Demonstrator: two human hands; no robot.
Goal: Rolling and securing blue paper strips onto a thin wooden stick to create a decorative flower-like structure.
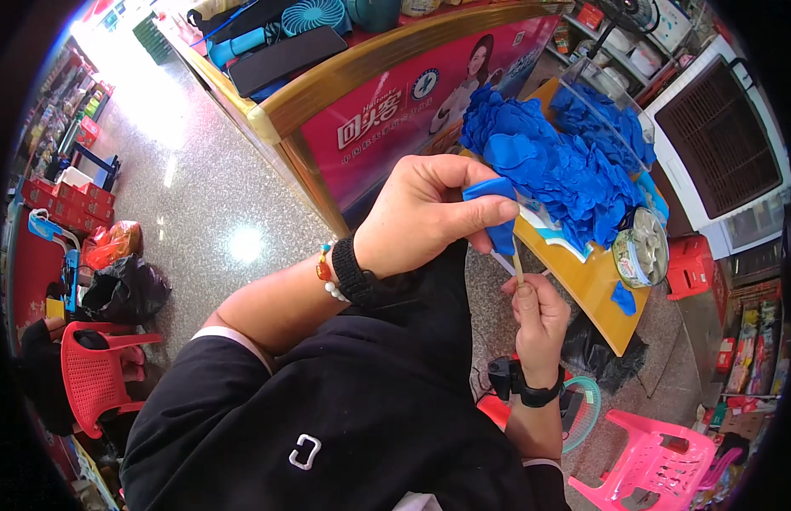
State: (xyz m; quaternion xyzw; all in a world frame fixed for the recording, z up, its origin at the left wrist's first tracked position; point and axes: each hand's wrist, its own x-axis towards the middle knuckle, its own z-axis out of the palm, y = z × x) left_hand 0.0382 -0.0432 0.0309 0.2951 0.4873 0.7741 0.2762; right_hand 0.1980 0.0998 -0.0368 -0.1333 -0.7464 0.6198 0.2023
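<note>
My left hand (pixel 429 204) pinches a small, thin blue petal-shaped piece (pixel 500 232) between thumb and fingers. Just below it, my right hand (pixel 538 319) grips a thin pale stick (pixel 519 260), whose upper end meets the blue piece; the contact itself is partly hidden by my fingers. On the wooden table beyond my hands lies a big heap of similar blue pieces (pixel 557 166). One loose blue piece (pixel 623 298) lies by the table's near corner, close to an open round tin (pixel 641 249) with greyish contents that I cannot make out.
The wooden tabletop (pixel 604 311) slopes across the right side. A clear plastic box (pixel 612 106) stands at its far end. Behind is a wood-edged counter (pixel 327 102). A pink stool (pixel 647 464) is at lower right, a red chair (pixel 93 375) at left.
</note>
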